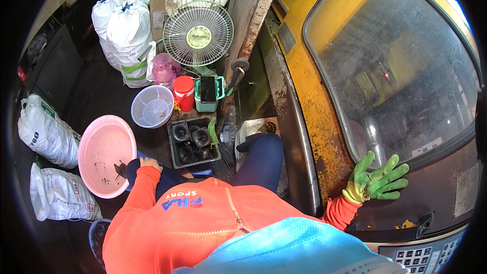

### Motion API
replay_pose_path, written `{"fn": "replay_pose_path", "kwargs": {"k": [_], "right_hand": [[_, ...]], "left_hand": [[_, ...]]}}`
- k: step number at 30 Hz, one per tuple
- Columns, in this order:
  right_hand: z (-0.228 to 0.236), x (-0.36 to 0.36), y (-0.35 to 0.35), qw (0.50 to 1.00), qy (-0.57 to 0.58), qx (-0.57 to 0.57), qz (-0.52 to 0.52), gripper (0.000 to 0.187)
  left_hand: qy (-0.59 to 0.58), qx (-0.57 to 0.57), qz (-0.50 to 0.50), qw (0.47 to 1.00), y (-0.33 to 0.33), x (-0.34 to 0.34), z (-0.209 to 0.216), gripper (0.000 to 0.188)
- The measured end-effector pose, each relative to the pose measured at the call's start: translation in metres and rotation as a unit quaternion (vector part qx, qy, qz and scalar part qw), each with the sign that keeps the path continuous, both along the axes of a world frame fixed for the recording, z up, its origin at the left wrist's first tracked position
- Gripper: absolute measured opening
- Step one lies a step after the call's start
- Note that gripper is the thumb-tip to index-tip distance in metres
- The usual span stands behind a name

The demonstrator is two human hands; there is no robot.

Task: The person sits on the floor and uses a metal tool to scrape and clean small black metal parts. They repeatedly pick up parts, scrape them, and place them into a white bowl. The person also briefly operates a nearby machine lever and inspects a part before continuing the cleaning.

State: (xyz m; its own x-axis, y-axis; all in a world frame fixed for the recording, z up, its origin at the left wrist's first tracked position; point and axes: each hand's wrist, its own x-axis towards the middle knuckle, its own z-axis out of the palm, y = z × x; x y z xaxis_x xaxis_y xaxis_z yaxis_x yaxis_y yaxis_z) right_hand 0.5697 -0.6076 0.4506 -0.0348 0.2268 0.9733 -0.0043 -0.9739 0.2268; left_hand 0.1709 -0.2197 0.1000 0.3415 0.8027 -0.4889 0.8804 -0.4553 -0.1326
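Note:
My right hand [379,178], in a green work glove with a yellow cuff, is open with its fingers spread against the yellow and dark machine door [324,137], by the lower edge of its window [395,71]. Nothing shows in it. My bare left hand [150,164] lies on my left knee, fingers laid over the dark trousers. Just left of that knee stands a pink basin [105,124] with dark bits and a dark brown piece [120,169] at its edge. Between my legs sits a black crate [176,160] of dark moulded parts [201,137].
Ahead are a lilac basket [152,107], a red jug [184,93], a green container with a phone [208,90] on top, and a fan [198,34]. White sacks [128,40] stand behind and at left. A control panel [426,254] is at lower right.

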Motion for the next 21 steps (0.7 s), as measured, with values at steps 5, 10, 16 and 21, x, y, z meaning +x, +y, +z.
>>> {"fn": "replay_pose_path", "kwargs": {"k": [5,10,16,21], "right_hand": [[0.0001,-0.001,-0.0005,1.0,0.005,0.004,-0.005,0.059],[0.0015,-0.0023,0.0001,1.0,-0.007,-0.006,-0.005,0.058],[0.0018,-0.0033,0.0008,1.0,-0.005,-0.004,-0.006,0.057],[0.0022,-0.0038,0.0012,1.0,-0.006,-0.003,-0.004,0.057]], "left_hand": [[-0.001,0.01,0.0,1.0,-0.0014,-0.0007,-0.0006,0.044],[-0.014,0.007,0.005,1.0,-0.0024,-0.0005,0.0028,0.044],[-0.003,0.006,0.006,1.0,-0.0031,0.0003,0.0046,0.043],[-0.005,0.017,0.001,1.0,-0.0031,-0.0005,0.0015,0.043]]}}
